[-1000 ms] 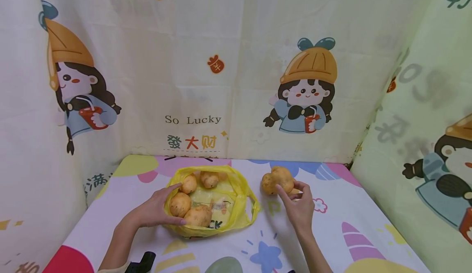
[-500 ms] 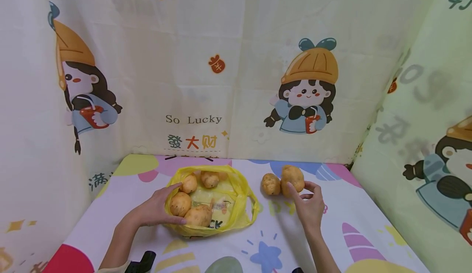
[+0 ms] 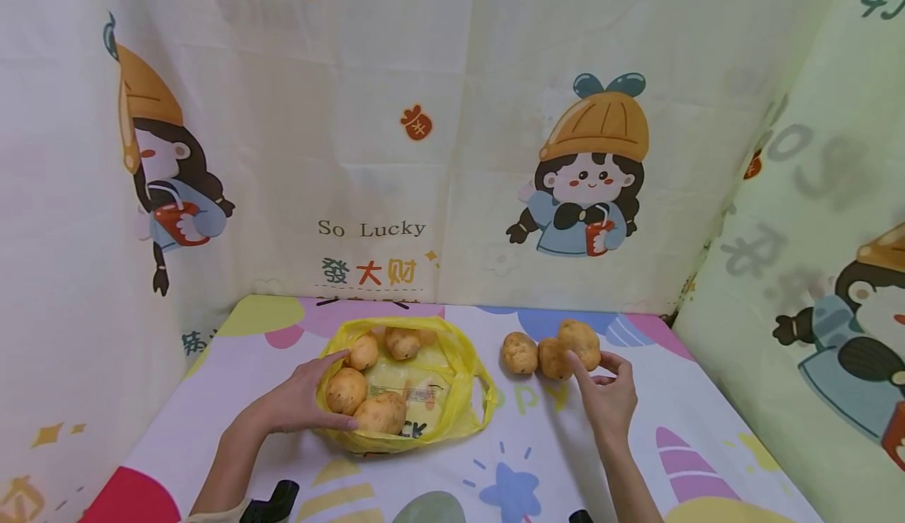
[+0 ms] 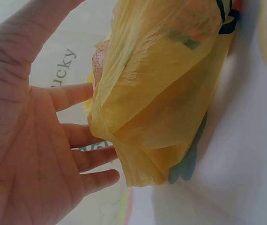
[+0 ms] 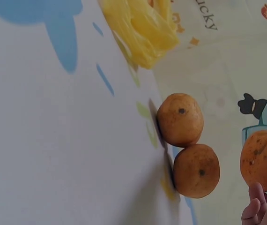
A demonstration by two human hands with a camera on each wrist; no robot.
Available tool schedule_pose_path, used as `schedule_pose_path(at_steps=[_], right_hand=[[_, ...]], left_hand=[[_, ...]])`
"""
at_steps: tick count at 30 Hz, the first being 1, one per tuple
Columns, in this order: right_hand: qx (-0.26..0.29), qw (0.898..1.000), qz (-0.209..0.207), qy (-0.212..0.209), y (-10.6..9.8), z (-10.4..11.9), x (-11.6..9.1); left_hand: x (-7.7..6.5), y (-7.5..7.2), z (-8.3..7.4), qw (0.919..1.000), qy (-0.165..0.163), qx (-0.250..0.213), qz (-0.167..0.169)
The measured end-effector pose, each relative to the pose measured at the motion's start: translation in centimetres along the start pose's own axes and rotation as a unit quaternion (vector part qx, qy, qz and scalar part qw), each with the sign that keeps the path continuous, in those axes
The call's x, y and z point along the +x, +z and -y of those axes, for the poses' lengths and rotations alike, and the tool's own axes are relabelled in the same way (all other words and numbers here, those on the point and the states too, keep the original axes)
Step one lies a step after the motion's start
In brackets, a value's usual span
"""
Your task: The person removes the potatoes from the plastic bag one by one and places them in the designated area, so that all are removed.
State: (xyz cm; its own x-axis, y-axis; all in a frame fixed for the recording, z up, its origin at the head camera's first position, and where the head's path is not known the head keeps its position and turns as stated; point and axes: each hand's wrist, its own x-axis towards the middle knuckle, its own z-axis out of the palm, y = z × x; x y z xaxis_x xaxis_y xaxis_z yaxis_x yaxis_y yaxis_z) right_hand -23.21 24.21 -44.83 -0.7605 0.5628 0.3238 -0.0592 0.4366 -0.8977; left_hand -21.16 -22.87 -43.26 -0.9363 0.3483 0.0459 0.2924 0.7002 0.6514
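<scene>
A yellow plastic bag (image 3: 459, 429) stands with its mouth open and several potatoes inside, one large potato (image 3: 382, 413) at the near side. My left hand (image 3: 300, 397) rests on the bag's left rim, thumb at the near edge and index finger at the far edge. In the left wrist view its fingers (image 4: 93, 159) reach fairly straight to the plastic, the palm apart from it. My right hand (image 3: 608, 397) holds a potato (image 3: 581, 342) between thumb and fingers. The right wrist view shows that potato (image 5: 262, 159) raised off the table, beside two others.
Two potatoes, one on the left (image 3: 520, 352) and one on the right (image 3: 554, 360), lie side by side right of the bag. The table wears a patterned cloth (image 3: 396, 499). A printed curtain (image 3: 467, 193) rises behind it and at both sides.
My right hand has moved rightward with its potato, uncovering a second potato next to the one on the table. The left hand and bag have stayed in place.
</scene>
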Motion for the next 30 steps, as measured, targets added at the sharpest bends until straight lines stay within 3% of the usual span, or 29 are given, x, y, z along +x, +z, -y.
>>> schedule_pose_path(at_steps=[14, 30], right_hand=[[0.018, 0.997, 0.002, 0.071, -0.8, -1.2, 1.0], [0.026, 0.993, -0.002, 0.112, -1.2, -2.7, 1.6]], left_hand=[[0.1, 0.0, 0.0, 1.0000, 0.004, 0.001, 0.001], [0.0, 0.0, 0.0, 1.0000, -0.002, 0.002, 0.003]])
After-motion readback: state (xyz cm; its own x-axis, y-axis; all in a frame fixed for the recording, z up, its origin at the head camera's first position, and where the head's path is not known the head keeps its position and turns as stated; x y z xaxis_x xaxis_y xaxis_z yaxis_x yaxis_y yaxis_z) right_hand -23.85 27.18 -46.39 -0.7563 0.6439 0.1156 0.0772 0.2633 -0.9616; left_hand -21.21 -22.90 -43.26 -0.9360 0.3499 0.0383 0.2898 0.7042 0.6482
